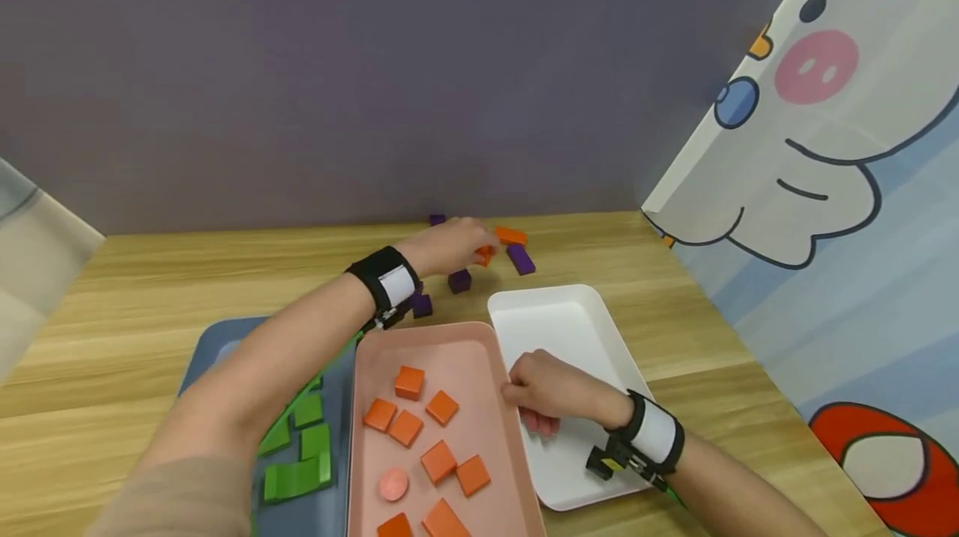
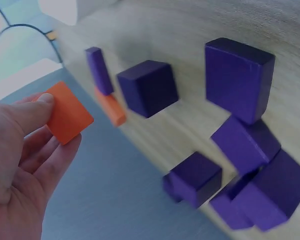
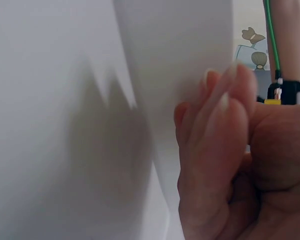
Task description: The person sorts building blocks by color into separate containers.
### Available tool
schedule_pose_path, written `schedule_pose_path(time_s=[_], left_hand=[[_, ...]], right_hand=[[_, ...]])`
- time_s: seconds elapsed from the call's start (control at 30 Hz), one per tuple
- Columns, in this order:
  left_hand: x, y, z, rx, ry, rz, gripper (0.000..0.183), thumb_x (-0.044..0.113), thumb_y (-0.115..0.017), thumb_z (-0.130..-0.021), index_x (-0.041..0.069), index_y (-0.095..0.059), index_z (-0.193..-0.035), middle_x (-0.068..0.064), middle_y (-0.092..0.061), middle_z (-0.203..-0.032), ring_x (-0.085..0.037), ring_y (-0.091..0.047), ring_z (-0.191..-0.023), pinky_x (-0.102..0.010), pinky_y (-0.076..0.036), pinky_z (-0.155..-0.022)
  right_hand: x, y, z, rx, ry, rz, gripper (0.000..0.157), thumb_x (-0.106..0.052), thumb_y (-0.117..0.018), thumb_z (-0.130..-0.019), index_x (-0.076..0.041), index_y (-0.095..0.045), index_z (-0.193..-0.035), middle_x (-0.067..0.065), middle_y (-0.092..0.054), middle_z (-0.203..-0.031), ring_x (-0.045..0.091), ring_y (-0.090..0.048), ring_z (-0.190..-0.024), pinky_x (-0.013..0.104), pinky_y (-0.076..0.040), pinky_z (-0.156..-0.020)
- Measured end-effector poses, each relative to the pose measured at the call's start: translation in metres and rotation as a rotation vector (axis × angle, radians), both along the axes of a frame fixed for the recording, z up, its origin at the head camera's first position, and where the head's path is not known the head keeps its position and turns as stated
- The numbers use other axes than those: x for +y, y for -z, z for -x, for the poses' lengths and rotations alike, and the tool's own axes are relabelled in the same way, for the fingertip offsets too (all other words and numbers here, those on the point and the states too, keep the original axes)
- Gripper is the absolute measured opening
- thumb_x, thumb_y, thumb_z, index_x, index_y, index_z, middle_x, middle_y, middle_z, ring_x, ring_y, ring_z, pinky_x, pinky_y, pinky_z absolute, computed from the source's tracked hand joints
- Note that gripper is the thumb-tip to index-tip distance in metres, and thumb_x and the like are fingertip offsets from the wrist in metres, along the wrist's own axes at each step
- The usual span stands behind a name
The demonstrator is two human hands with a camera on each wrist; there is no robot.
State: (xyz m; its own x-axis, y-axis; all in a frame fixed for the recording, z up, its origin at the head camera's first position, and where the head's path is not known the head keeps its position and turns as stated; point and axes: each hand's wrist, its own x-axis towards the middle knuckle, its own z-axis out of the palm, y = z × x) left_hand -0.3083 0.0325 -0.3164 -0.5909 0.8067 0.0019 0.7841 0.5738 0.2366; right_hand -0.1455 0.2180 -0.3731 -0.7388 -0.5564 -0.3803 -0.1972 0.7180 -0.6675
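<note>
Above the far part of the table, my left hand (image 1: pixel 455 244) pinches a flat-faced orange block (image 2: pixel 67 113) between thumb and fingers. Around it on the table lie several purple blocks (image 2: pixel 147 89), some stacked or leaning together, and another orange block (image 1: pixel 512 236). My right hand (image 1: pixel 543 391) is over the left side of the white tray (image 1: pixel 592 354), its fingers loosely curled beside the tray's inner wall. In the head view it reaches the pink tray's right rim; whether it presses there is hidden. No object shows in its fingers (image 3: pixel 210 150).
A pink tray (image 1: pixel 468 354) holds several orange blocks (image 1: pixel 439 462) and a pale orange round piece (image 1: pixel 393 484). Left of it, partly behind my left arm, a blue-grey tray (image 1: pixel 213 337) contains green blocks (image 1: pixel 298 477). A grey wall (image 1: pixel 337 87) stands behind the wooden table (image 1: pixel 112 354).
</note>
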Motion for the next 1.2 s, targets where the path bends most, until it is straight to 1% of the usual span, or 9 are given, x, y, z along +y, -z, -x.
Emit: schedule_pose_path(time_s=[0.2, 0.4, 0.57, 0.7, 0.83, 1.0, 1.07, 1.13, 1.2], left_hand=[[-0.016, -0.020, -0.034, 0.177, 0.124, -0.036, 0.020, 0.019, -0.061, -0.092, 0.016, -0.066, -0.111, -0.001, -0.063, -0.105, -0.014, -0.059, -0.092, -0.024, -0.051, -0.077], [-0.027, -0.024, -0.081, 0.346, 0.306, -0.009, 0.019, 0.017, -0.059, -0.093, 0.019, -0.065, -0.112, -0.001, -0.062, -0.107, -0.009, -0.060, -0.089, -0.019, -0.050, -0.075], [-0.032, -0.020, -0.118, 0.364, 0.399, 0.054, 0.024, 0.018, -0.059, -0.093, 0.023, -0.065, -0.116, 0.002, -0.061, -0.111, -0.007, -0.058, -0.092, -0.017, -0.049, -0.077], [-0.033, -0.013, -0.139, 0.369, 0.462, 0.068, 0.031, 0.013, -0.061, -0.091, 0.025, -0.065, -0.119, 0.005, -0.062, -0.111, -0.007, -0.054, -0.100, -0.017, -0.047, -0.083], [-0.030, -0.006, -0.152, 0.416, 0.540, 0.078, 0.030, 0.012, -0.060, -0.092, 0.027, -0.065, -0.117, 0.010, -0.063, -0.111, -0.005, -0.053, -0.101, -0.017, -0.043, -0.088], [-0.024, 0.005, -0.160, 0.364, 0.593, 0.111, 0.018, 0.011, -0.059, -0.091, 0.025, -0.064, -0.102, 0.010, -0.061, -0.107, -0.002, -0.048, -0.083, -0.011, -0.036, -0.071], [-0.022, 0.010, -0.161, 0.350, 0.601, 0.115, 0.014, 0.012, -0.058, -0.092, 0.024, -0.063, -0.098, 0.009, -0.059, -0.106, -0.002, -0.044, -0.076, -0.011, -0.031, -0.064], [-0.021, 0.014, -0.161, 0.355, 0.604, 0.132, 0.014, 0.013, -0.056, -0.094, 0.025, -0.063, -0.099, 0.008, -0.058, -0.112, -0.001, -0.044, -0.076, -0.010, -0.031, -0.064], [-0.021, 0.018, -0.161, 0.344, 0.602, 0.143, 0.013, 0.015, -0.056, -0.094, 0.026, -0.063, -0.098, 0.009, -0.057, -0.107, -0.001, -0.043, -0.073, -0.010, -0.031, -0.063]], right_hand=[[0.000, 0.000, 0.000, 0.001, 0.004, 0.003, 0.041, -0.019, -0.046, -0.095, -0.010, -0.062, -0.057, -0.003, -0.056, -0.044, 0.011, -0.054, -0.036, 0.031, -0.047, -0.039], [0.002, 0.001, 0.002, 0.014, 0.011, 0.008, 0.040, -0.017, -0.047, -0.094, -0.010, -0.061, -0.057, -0.002, -0.056, -0.043, 0.013, -0.055, -0.035, 0.033, -0.048, -0.039], [0.004, 0.001, 0.003, 0.017, 0.004, 0.019, 0.040, -0.017, -0.047, -0.094, -0.010, -0.060, -0.057, -0.003, -0.055, -0.043, 0.012, -0.054, -0.035, 0.033, -0.048, -0.039], [0.006, 0.000, 0.005, 0.016, 0.003, 0.009, 0.041, -0.020, -0.048, -0.095, -0.011, -0.060, -0.057, -0.004, -0.054, -0.043, 0.012, -0.054, -0.035, 0.031, -0.047, -0.039], [0.009, -0.001, 0.005, 0.011, 0.006, 0.013, 0.044, -0.027, -0.050, -0.097, -0.011, -0.061, -0.057, -0.003, -0.055, -0.044, 0.012, -0.054, -0.036, 0.030, -0.047, -0.040], [0.010, -0.001, 0.006, 0.002, -0.003, 0.030, 0.048, -0.041, -0.052, -0.095, -0.010, -0.062, -0.060, -0.003, -0.055, -0.044, 0.012, -0.054, -0.036, 0.031, -0.047, -0.040], [0.009, -0.002, 0.005, 0.001, -0.003, 0.028, 0.047, -0.039, -0.052, -0.095, -0.010, -0.062, -0.060, -0.003, -0.054, -0.044, 0.011, -0.053, -0.035, 0.030, -0.046, -0.039], [0.008, -0.002, 0.005, -0.001, -0.003, 0.028, 0.045, -0.034, -0.053, -0.096, -0.010, -0.062, -0.060, -0.003, -0.054, -0.044, 0.011, -0.052, -0.035, 0.030, -0.046, -0.039], [0.008, -0.002, 0.005, -0.002, -0.003, 0.029, 0.042, -0.028, -0.052, -0.097, -0.009, -0.062, -0.060, -0.003, -0.054, -0.044, 0.010, -0.052, -0.035, 0.029, -0.045, -0.038]])
